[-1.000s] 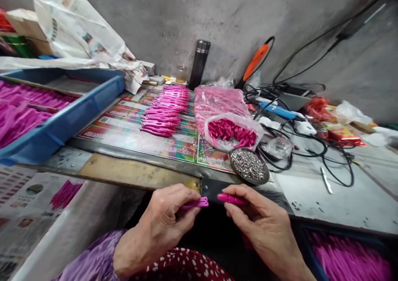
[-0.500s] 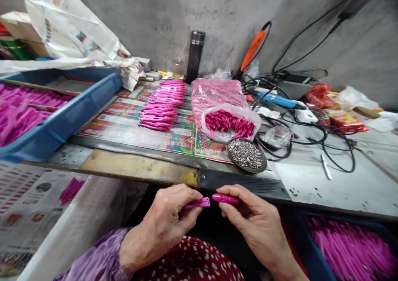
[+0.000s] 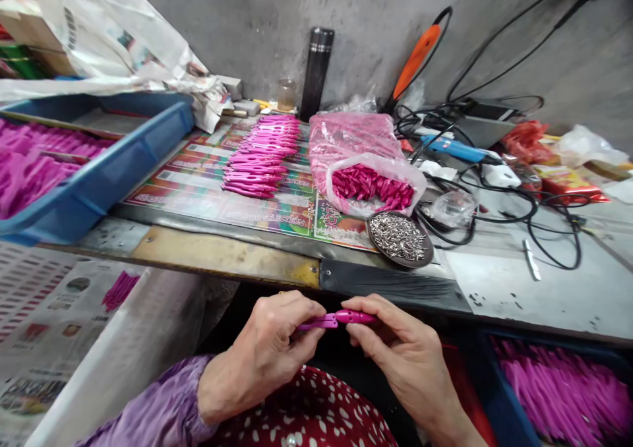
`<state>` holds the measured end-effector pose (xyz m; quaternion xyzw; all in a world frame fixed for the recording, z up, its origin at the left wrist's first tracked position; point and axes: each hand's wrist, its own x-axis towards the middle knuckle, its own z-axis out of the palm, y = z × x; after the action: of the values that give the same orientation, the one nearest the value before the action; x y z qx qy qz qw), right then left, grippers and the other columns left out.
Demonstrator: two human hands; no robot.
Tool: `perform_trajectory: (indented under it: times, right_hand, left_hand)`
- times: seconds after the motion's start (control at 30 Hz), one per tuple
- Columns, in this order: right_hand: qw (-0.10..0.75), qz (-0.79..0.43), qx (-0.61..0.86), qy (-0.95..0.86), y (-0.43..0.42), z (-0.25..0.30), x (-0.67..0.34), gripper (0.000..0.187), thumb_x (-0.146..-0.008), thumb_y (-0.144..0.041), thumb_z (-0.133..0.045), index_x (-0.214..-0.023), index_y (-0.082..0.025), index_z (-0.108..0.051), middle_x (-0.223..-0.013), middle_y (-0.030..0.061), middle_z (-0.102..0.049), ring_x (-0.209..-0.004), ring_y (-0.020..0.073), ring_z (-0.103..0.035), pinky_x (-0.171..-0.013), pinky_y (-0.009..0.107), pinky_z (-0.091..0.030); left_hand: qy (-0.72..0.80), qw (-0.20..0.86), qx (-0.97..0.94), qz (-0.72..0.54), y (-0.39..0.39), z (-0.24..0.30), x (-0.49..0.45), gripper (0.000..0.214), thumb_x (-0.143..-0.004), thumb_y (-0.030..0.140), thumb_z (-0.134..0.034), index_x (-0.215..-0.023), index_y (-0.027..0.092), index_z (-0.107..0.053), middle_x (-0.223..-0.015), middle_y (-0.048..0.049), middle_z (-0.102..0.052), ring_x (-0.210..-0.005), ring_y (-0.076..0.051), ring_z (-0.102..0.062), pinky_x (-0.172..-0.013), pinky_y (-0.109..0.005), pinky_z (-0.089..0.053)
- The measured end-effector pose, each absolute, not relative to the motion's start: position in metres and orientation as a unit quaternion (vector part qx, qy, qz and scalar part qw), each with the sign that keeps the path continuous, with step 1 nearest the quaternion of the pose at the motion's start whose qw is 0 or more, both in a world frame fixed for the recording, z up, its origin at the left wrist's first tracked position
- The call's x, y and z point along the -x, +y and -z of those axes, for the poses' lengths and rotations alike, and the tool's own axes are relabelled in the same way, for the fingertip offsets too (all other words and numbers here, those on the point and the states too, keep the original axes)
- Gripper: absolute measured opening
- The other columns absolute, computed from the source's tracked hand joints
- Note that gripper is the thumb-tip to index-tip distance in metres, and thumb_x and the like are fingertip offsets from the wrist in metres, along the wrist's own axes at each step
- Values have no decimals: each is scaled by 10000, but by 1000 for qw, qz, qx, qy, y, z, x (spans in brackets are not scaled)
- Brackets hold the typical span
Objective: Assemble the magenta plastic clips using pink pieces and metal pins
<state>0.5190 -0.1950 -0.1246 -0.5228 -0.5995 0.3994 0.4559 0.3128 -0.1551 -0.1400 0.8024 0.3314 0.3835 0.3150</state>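
Below the bench edge, my left hand (image 3: pixel 264 345) pinches a purple-pink plastic piece (image 3: pixel 324 321) with a slotted end and small holes. Facing it, my right hand (image 3: pixel 400 345) grips a darker magenta, pointed plastic piece (image 3: pixel 352 317) with a hole in its side. The tips of the two pieces meet between my hands; whether one has entered the other I cannot tell. My fingers cover the far ends of both. On the bench, a dark round dish (image 3: pixel 424 257) of small metal pins (image 3: pixel 398 235) stands before an open plastic bag (image 3: pixel 353 140) of magenta pieces (image 3: pixel 370 188).
A row of slim pink pieces (image 3: pixel 264 157) lies on the printed sheet. At left stands a blue tray (image 3: pixel 148 147) of pink parts; another blue bin (image 3: pixel 499 394) is low at right. Black cables (image 3: pixel 531 216), a blue tool (image 3: pixel 452 148) and a dark flask (image 3: pixel 316 74) occupy the back.
The gap between the two plastic pieces has closed, and their tips now meet. My grip on each is unchanged. The view has shifted slightly.
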Motion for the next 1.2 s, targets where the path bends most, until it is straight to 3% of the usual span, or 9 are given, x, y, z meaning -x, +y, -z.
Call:
perform_trajectory:
  times: [0.47,0.8,1.2]
  right_hand:
    - [414,-458,502,-606,-196,136,-511,140,-932,-267,-692,-1036,-222,-774,-853,26,-690,-688,134,-647,-565,185,-521]
    - [419,-447,526,-590,-203,137,-503,107,-901,-270,-710,-974,-227,-775,-888,20,-756,-675,150,-706,-634,206,-593]
    - [395,-446,534,-599,-205,141,-502,107,-905,-276,-701,-962,-230,-779,-885,7,-773,-748,156,-733,-689,184,-588]
  left_hand:
    - [324,275,-829,-364,-163,153,-309,72,-928,141,-617,-987,176,-643,-835,11,-700,-697,-114,-621,-634,-229,-437]
    - [327,225,-834,-382,-168,157,-308,51,-928,139,-607,-953,173,-635,-789,5,-688,-666,-129,-618,-629,-237,-445]
    - [325,232,-839,-370,-172,158,-308,87,-943,144,-573,-904,156,-650,-742,-4,-661,-630,-127,-578,-609,-241,-427]
